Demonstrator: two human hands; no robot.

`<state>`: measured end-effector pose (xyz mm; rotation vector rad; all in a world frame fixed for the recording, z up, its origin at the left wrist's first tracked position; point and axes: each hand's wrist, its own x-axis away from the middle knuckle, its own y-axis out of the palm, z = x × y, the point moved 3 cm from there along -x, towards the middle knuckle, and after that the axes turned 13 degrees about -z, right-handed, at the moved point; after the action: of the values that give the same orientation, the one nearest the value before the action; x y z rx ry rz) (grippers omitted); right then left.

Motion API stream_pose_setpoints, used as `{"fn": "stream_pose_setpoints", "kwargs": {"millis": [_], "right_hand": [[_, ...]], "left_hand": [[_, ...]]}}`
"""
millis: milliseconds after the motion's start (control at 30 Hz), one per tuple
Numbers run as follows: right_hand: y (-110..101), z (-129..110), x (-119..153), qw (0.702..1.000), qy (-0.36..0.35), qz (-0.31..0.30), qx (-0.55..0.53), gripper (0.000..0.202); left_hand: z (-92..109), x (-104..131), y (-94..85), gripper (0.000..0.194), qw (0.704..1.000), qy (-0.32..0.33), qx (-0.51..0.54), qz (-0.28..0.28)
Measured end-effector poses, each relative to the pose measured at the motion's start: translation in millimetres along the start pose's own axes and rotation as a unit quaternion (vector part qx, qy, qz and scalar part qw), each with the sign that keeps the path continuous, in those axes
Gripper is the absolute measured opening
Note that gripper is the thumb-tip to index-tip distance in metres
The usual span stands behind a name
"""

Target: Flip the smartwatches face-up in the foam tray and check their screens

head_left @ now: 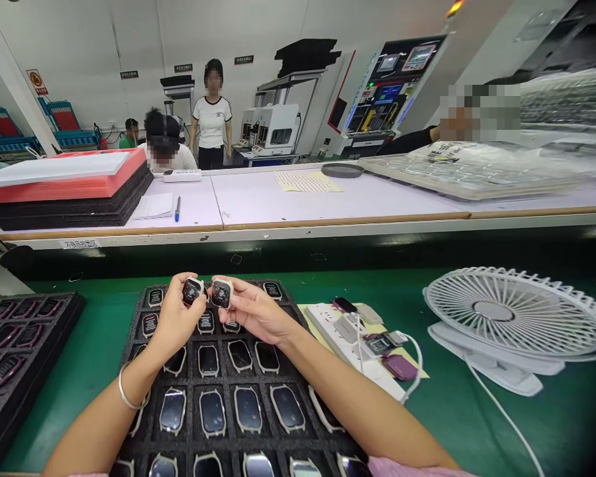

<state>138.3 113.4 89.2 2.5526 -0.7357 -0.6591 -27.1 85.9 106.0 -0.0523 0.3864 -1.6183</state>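
Observation:
My left hand [175, 320] grips a small watch body [191, 291] with a dark screen. My right hand [255, 311] grips a second watch body [221, 293] with a pale case. Both are held side by side, nearly touching, above the far end of a black foam tray [225, 387]. That tray holds several watch bodies in rows of pockets, screens up. My left wrist wears a silver bangle [127, 397]. Both forearms lie over the tray.
A second black tray [10, 351] of watch bodies lies at the left. Right of the main tray are a white power strip [350, 344] with chargers and cables, and a white fan [514, 321]. Beyond a raised shelf [298, 222], other people stand and sit.

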Motion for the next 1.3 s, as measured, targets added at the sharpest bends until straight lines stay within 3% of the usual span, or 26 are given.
{"fn": "stream_pose_setpoints", "kwargs": {"millis": [867,1300], "right_hand": [[6.5,-3.6,3.1,0.999,-0.007,-0.032,0.002,0.044],[6.4,-4.1,3.0,0.999,-0.004,-0.035,-0.006,0.044]], "left_hand": [[8.0,5.5,4.8,0.036,0.999,0.027,-0.014,-0.030],[8.9,5.0,6.7,0.039,0.999,0.021,0.029,-0.040]]}}
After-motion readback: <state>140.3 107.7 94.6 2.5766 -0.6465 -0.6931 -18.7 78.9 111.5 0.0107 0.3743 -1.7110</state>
